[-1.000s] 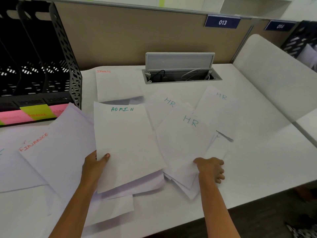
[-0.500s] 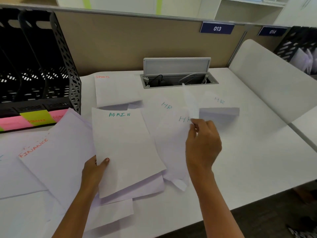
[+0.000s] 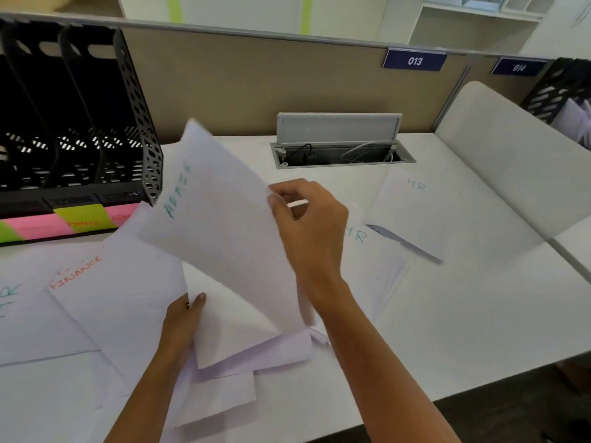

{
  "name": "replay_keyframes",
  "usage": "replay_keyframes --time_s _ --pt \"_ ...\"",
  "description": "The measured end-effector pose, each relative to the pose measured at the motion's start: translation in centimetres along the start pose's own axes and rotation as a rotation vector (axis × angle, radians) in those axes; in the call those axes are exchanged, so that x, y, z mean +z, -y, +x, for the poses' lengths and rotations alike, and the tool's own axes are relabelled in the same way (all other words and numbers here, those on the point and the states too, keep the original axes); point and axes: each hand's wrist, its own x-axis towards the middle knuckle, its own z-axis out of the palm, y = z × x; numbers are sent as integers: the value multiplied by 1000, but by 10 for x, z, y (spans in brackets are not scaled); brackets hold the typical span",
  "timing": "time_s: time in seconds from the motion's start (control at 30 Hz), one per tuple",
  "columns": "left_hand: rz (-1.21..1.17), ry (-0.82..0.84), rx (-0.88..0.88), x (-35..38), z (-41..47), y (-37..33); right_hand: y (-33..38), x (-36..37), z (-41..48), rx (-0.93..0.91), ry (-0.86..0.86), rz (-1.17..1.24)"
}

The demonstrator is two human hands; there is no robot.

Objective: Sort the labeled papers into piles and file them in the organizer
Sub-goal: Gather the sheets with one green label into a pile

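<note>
My right hand (image 3: 308, 225) pinches the right edge of the ADMIN sheet (image 3: 220, 225) and tilts it up on its left side, label in green on the raised edge. My left hand (image 3: 184, 321) holds the lower left of the white sheet (image 3: 230, 318) under it. A FINANCE sheet (image 3: 105, 295) with orange lettering lies at the left. Two HR sheets lie to the right, one (image 3: 409, 212) near the cable box and one (image 3: 374, 263) partly behind my right hand. The black organizer (image 3: 73, 129) stands at the back left with pink and green labels along its front.
An open cable box (image 3: 342, 151) with a raised lid is sunk into the white desk (image 3: 463, 314) at the back. A tan partition runs behind, with plates 013 and 014. A white divider panel (image 3: 511, 148) bounds the right side. More sheets overlap at the front left.
My right hand left the HR sheets, moved left and took the ADMIN sheet's right edge, lifting it up on its side. One HR sheet now lies flat at the right. My left hand stayed put.
</note>
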Motion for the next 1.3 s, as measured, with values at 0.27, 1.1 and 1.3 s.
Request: replay_keyframes --time_s 0.27,1.1,1.3 --pt "-423 37 -191 -6 0 -2 -102 24 -23 561 71 -10" --pt "-68 85 36 27 10 3 -204 -73 -23 1265 -287 9" --pt "-106 81 36 21 10 -1 -197 -68 -30 1098 -396 121"
